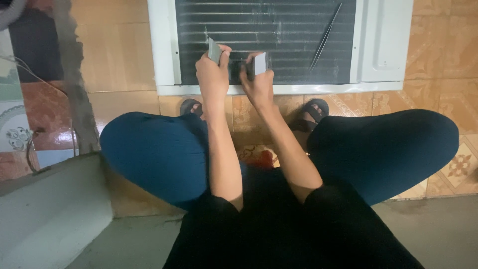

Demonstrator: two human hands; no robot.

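From the head view, the person squatted on a patterned tile floor (pixel 448 55), knees in dark blue trousers spread to left and right, sandalled feet just near of a white-framed air-conditioner unit (pixel 383 45) lying on the floor. The unit's dark finned coil (pixel 279 25) faced up, with thin horizontal lines running across it.

The left hand (pixel 213 69) was over the near edge of the coil, left of centre, its fingers curled closed around a small flat grey card-like piece (pixel 214 51) held upright, its upper end sticking out above the thumb. The right hand (pixel 259 79) was just beside it, to the right, fingers closed on a similar pale flat piece (pixel 260 63), held near the fins; whether either piece touched the fins could not be told. The two hands were near each other but apart.

A pair of long thin metal tweezers (pixel 326 36) lay slanted on the coil, well to the right of the hands. At the near left stood a pale concrete step (pixel 50 209).
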